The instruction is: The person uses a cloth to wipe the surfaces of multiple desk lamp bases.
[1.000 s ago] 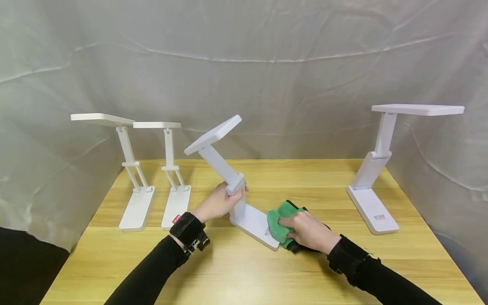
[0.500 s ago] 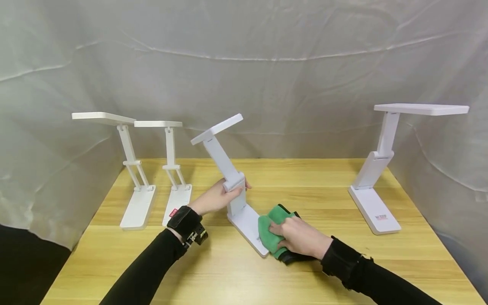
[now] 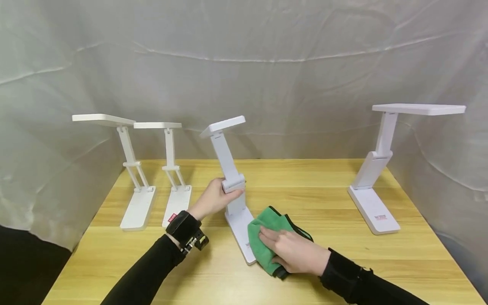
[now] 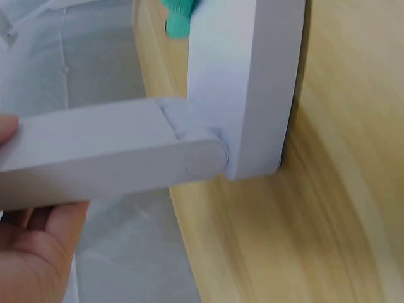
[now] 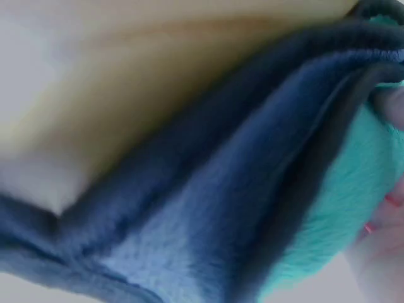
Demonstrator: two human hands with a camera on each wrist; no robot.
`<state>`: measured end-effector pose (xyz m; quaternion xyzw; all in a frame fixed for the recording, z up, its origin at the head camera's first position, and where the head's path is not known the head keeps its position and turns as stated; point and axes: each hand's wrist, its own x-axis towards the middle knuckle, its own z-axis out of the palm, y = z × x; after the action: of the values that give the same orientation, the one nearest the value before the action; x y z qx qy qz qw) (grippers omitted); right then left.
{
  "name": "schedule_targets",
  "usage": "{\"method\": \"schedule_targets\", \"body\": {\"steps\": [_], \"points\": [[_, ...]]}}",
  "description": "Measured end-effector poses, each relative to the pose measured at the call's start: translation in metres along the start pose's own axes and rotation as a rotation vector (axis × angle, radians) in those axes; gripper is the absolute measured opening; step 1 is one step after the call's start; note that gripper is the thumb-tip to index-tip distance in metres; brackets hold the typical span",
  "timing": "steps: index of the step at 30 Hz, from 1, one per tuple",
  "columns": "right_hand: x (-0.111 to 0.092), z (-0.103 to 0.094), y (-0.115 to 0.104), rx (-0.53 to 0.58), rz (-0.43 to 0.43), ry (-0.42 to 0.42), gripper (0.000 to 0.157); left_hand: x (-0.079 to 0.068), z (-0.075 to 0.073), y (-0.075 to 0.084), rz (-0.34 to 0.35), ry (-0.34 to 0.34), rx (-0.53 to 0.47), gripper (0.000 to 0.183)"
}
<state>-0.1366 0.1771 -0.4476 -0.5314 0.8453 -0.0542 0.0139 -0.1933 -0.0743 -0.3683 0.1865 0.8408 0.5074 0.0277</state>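
A white folding desk lamp point(image 3: 240, 233) stands on the table in the middle of the head view, its head tilted. My left hand point(image 3: 213, 199) grips its lower arm just below the middle joint; in the left wrist view, fingers point(image 4: 47, 246) and thumb lie on either side of that arm point(image 4: 107, 142). My right hand point(image 3: 295, 250) holds a green cloth point(image 3: 263, 250) with dark edging against the right side of the lamp's base, near the printed mark. The cloth hides part of the base. Close up in the right wrist view, the cloth point(image 5: 341, 196) looks folded over.
Two similar white lamps, a far-left lamp point(image 3: 138, 207) and a nearer lamp point(image 3: 178, 203), stand left of my left hand. Another lamp point(image 3: 373, 209) is at the right. A grey sheet point(image 3: 267, 84) hangs behind the wooden table point(image 3: 324, 182).
The held lamp has turned, its base's front end swinging left and towards me. My right hand and the cloth have moved left along with it, and the cloth is more spread out.
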Motion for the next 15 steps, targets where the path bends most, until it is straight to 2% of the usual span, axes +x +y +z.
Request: {"method": "schedule_targets", "body": {"steps": [4,7,10,12,15], "points": [[0.013,0.004,0.005,0.040,-0.012,0.012,0.075,0.005,-0.006,-0.005,0.005,-0.074,0.000,0.026],[0.017,0.005,0.007,0.046,-0.026,0.058,0.059,0.007,-0.009,-0.009,0.009,-0.107,-0.016,0.025],[0.017,0.004,0.006,-0.011,-0.044,0.101,0.045,0.008,-0.010,-0.014,0.029,-0.136,-0.036,0.026],[0.017,0.003,0.005,-0.058,-0.063,0.117,0.043,0.009,-0.011,-0.017,0.037,-0.158,-0.056,0.026],[0.017,0.004,0.002,-0.081,-0.096,0.107,0.048,0.008,-0.013,-0.020,0.044,-0.179,-0.078,0.028]]}}
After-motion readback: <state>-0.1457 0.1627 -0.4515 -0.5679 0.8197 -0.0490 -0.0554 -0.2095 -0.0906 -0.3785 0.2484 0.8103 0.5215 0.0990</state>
